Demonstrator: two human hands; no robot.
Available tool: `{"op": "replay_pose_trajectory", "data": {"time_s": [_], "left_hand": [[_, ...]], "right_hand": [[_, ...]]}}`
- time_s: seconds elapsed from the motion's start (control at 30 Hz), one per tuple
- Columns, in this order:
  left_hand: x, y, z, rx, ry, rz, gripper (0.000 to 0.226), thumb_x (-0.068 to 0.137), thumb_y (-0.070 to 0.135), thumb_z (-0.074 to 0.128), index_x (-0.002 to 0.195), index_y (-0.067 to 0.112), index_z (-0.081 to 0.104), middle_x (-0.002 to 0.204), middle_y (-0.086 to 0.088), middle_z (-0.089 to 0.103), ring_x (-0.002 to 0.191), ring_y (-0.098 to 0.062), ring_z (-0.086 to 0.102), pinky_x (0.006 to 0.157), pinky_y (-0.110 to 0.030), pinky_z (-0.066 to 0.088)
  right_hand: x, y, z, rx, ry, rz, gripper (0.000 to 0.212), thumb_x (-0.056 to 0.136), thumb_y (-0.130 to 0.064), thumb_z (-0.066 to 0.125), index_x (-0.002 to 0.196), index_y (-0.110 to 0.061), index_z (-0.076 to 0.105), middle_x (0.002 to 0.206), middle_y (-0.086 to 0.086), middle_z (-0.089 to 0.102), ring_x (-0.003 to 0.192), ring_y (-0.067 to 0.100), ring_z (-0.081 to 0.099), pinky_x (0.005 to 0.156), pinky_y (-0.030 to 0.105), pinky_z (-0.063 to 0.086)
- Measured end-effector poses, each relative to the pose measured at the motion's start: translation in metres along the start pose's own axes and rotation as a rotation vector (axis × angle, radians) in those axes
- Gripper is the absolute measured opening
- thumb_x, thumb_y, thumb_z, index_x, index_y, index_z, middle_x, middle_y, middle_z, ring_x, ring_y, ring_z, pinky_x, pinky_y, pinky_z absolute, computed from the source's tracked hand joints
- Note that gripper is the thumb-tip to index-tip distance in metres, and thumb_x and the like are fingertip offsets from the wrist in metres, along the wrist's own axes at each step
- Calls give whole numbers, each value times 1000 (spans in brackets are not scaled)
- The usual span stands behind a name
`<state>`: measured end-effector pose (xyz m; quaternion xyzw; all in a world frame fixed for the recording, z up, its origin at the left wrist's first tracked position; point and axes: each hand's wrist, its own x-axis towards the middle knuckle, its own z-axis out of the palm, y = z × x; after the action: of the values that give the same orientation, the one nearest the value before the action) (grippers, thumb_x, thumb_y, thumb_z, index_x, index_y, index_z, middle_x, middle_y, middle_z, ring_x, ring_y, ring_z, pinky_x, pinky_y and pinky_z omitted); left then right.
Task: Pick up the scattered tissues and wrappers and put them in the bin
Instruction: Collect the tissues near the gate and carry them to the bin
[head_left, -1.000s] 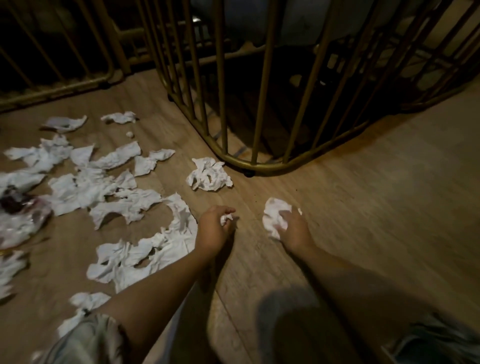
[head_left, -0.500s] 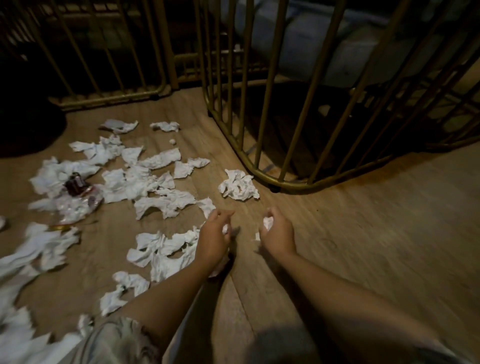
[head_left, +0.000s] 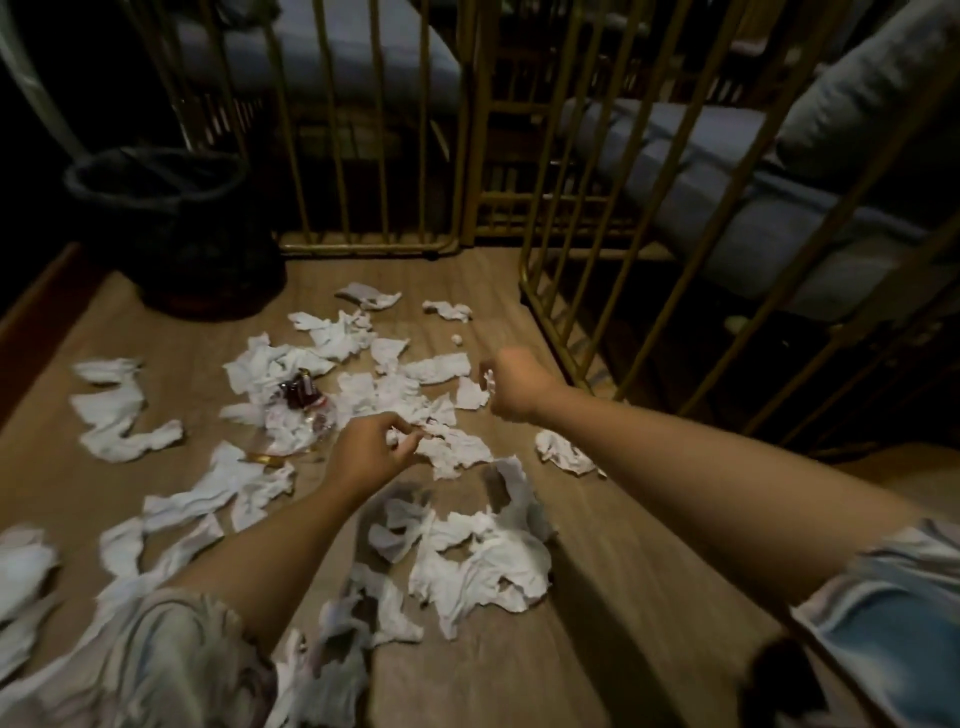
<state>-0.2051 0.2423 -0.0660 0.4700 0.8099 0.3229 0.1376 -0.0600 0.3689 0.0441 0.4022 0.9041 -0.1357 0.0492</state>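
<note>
Several crumpled white tissues (head_left: 483, 566) lie scattered over the wooden floor. Among them sits a clear and dark red wrapper (head_left: 298, 402) and a gold wrapper strip (head_left: 262, 459). My left hand (head_left: 371, 449) is curled above the pile and pinches a small tissue scrap. My right hand (head_left: 519, 384) is raised in a fist around a balled tissue, whose white edge shows at the fingers. The dark bin (head_left: 171, 223) with a black liner stands at the back left, well beyond both hands.
Gold metal railings (head_left: 363, 156) fence the back and the right side of the floor. Grey cushioned seating (head_left: 727, 208) lies behind the bars. A crumpled tissue (head_left: 563, 452) lies under my right forearm. A dark wooden edge runs along the far left.
The view has swung up and left, bringing the bin into sight. Both hands have lifted off the floor with their tissues, the right one moving higher and toward the bin side.
</note>
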Motion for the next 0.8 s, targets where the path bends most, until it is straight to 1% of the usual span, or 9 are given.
{"op": "replay_pose_trajectory", "data": {"time_s": [0.1, 0.2, 0.3, 0.43, 0.5, 0.57, 0.63, 0.73, 0.8], "left_hand": [[2, -9, -16, -148, 62, -122, 20, 77, 20, 68, 97, 18, 68, 85, -4, 70, 69, -17, 62, 60, -26, 47], [8, -13, -35, -386, 24, -271, 45, 75, -2, 62, 113, 16, 48, 99, -7, 56, 84, -24, 57, 56, -29, 45], [25, -25, -57, -457, -46, -377, 53, 81, -7, 56, 119, 18, 28, 107, -10, 46, 89, -23, 53, 63, -38, 51], [58, -40, -93, -451, 186, -514, 51, 85, -3, 51, 125, 11, 22, 114, -10, 44, 100, -23, 51, 86, -45, 49], [75, -44, -114, -438, 280, -561, 51, 86, -5, 48, 129, 5, 24, 114, -11, 45, 101, -23, 51, 88, -41, 48], [93, -51, -134, -443, 351, -582, 39, 87, -7, 46, 118, 12, 32, 98, -6, 48, 82, -15, 50, 66, -29, 48], [111, -59, -149, -445, 418, -583, 31, 86, -8, 48, 104, 16, 40, 89, -6, 48, 72, -13, 46, 56, -24, 40], [137, -72, -165, -446, 535, -600, 31, 82, -8, 51, 94, 20, 47, 88, -8, 54, 75, -19, 53, 58, -31, 45], [151, -77, -172, -498, 594, -619, 28, 83, -6, 51, 94, 20, 52, 93, -11, 61, 85, -26, 62, 67, -37, 54]], "right_hand": [[27, -23, -11, -31, 30, -89, 21, 84, -1, 63, 103, -9, 66, 99, 12, 62, 87, 30, 64, 68, 33, 56], [61, -48, -14, 13, -10, -140, 21, 84, 0, 61, 98, -15, 67, 103, 11, 63, 82, 28, 67, 69, 42, 61], [100, -75, -12, 246, -85, -190, 19, 87, 2, 62, 96, -14, 66, 105, 13, 61, 77, 26, 70, 55, 32, 61], [138, -112, 1, 600, -104, -222, 15, 82, -12, 75, 93, -9, 65, 89, 9, 63, 63, 16, 62, 43, 21, 50], [157, -130, 7, 767, -98, -183, 14, 82, -16, 75, 85, -8, 64, 77, 8, 62, 60, 14, 58, 47, 24, 50], [177, -145, 6, 959, -177, -96, 13, 87, -14, 66, 95, -4, 64, 86, 12, 62, 67, 18, 58, 54, 28, 49], [195, -156, 4, 1156, -324, 5, 11, 85, -6, 55, 94, -4, 60, 88, 13, 55, 69, 23, 55, 56, 30, 44], [223, -169, 6, 1426, -478, 89, 20, 72, 9, 36, 72, -8, 46, 77, 10, 36, 63, 22, 39, 56, 32, 40], [242, -178, 8, 1450, -492, 133, 31, 72, 14, 28, 82, -7, 49, 77, 9, 33, 63, 22, 38, 56, 29, 41]]}}
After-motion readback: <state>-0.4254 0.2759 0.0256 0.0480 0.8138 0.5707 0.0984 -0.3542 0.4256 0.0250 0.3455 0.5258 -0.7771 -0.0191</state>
